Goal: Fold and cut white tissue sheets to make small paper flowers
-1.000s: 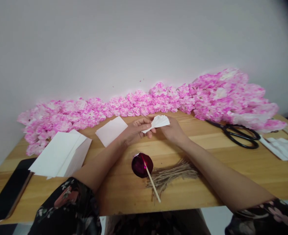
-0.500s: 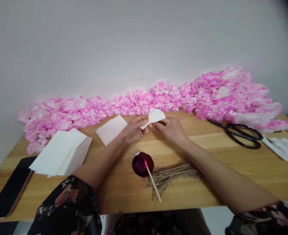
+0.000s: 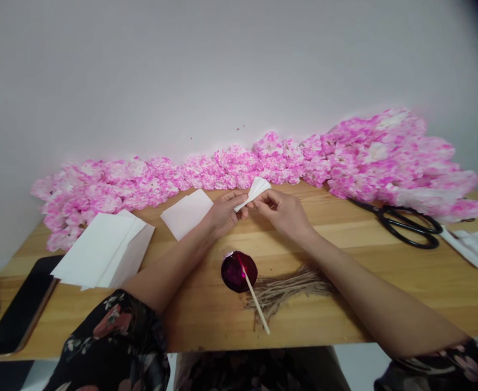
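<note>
A white pleated paper fan [image 3: 258,188], pinched narrow at its lower left, is held above the middle of the table. My left hand [image 3: 224,210] has its fingers closed on the narrow part. My right hand [image 3: 281,210] is closed beside it, thumb and forefinger at the fan's right lower side; its fingertips are partly hidden. Nearer to me stands a small dish of dark magenta liquid [image 3: 234,274] with a pale wooden stick [image 3: 258,307] resting in it. A bundle of thin brown strings [image 3: 291,285] lies to the dish's right.
Pink and white paper flowers [image 3: 230,168] line the table's back along the wall. To the left lie white paper sheets [image 3: 96,244], a smaller paper stack [image 3: 187,213] and a black phone [image 3: 21,304]. Black scissors [image 3: 409,225] and white strips [image 3: 472,247] lie right.
The fan's spread end has become narrower and tilts more upright. My right hand has shifted slightly and its fingers are closer to the fan's pinched part. The whole view has moved slightly.
</note>
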`<act>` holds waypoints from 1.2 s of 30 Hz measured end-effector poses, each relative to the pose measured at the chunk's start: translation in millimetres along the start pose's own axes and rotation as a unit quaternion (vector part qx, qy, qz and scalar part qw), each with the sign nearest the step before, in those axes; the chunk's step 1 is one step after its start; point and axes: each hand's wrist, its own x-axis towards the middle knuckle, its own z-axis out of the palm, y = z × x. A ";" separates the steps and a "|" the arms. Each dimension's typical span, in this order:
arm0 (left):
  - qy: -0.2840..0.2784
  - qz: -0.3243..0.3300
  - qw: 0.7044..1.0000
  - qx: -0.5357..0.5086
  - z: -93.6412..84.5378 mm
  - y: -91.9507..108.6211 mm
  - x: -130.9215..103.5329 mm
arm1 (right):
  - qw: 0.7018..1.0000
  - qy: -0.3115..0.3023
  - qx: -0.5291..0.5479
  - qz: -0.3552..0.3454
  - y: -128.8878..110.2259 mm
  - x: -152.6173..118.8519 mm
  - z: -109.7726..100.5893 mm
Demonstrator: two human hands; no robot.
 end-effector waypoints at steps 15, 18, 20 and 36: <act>0.000 -0.115 0.993 0.012 6.8 7.1 -6.7 | 0.896 0.020 -0.233 -0.377 -2.9 9.3 -23.8; -0.016 -0.116 0.993 0.011 5.2 5.0 -6.5 | 0.915 -0.026 -0.193 -0.353 3.7 13.0 -23.2; -0.026 -0.112 0.993 0.015 3.9 3.5 -7.0 | 0.924 -0.039 -0.175 -0.338 6.7 15.1 -22.6; -0.001 0.054 0.967 0.250 -9.6 -12.0 4.0 | 0.949 -0.178 -0.069 -0.252 16.9 19.7 -32.9</act>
